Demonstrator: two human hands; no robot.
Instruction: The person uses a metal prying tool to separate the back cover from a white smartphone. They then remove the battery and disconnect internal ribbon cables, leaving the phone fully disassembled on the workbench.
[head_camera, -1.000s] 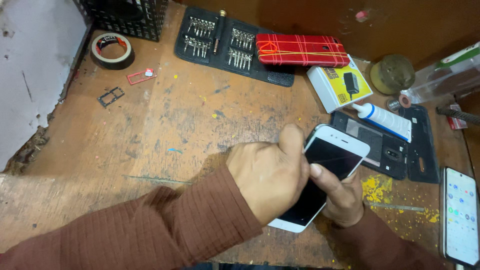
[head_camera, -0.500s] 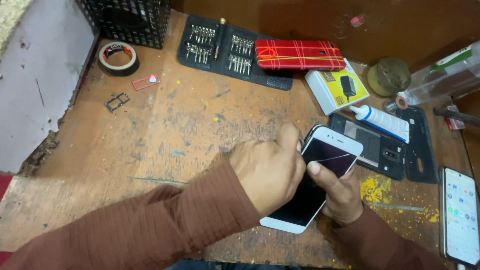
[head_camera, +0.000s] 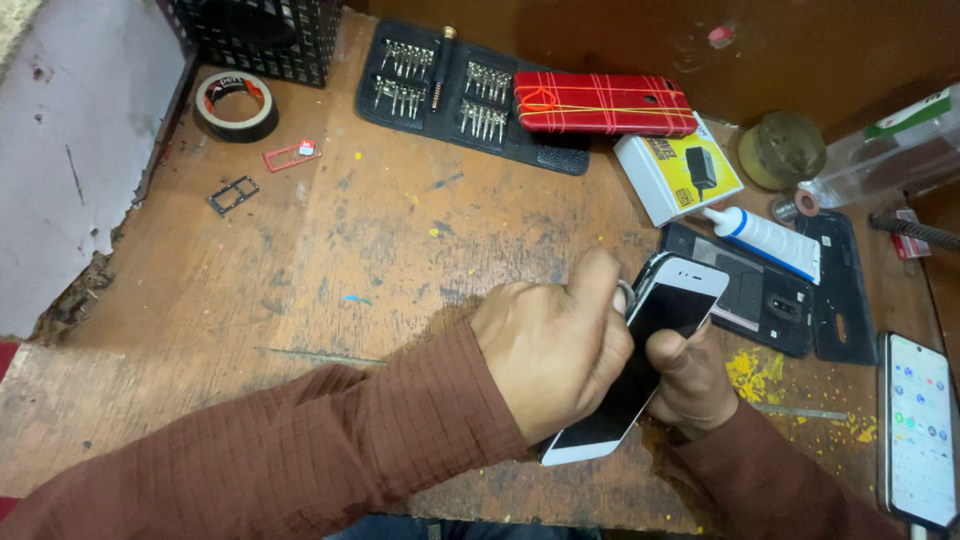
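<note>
A white-fronted phone with a dark screen is held tilted above the wooden bench, between both hands. My left hand is curled over its left edge, thumb pressed near the top corner, where a small metal piece shows; what it is I cannot tell. My right hand grips the phone from below and the right, thumb on the screen's edge. A dark rim shows behind the phone's top corner.
An opened black phone body and a white glue tube lie just beyond the hands. A screwdriver bit kit, a red phone case, a small white-and-yellow box, a tape roll, card trays and a lit phone lie around.
The white phone has tipped a little more on edge in my hands. My left thumb has slid up to its top left corner. The view has shifted slightly.
</note>
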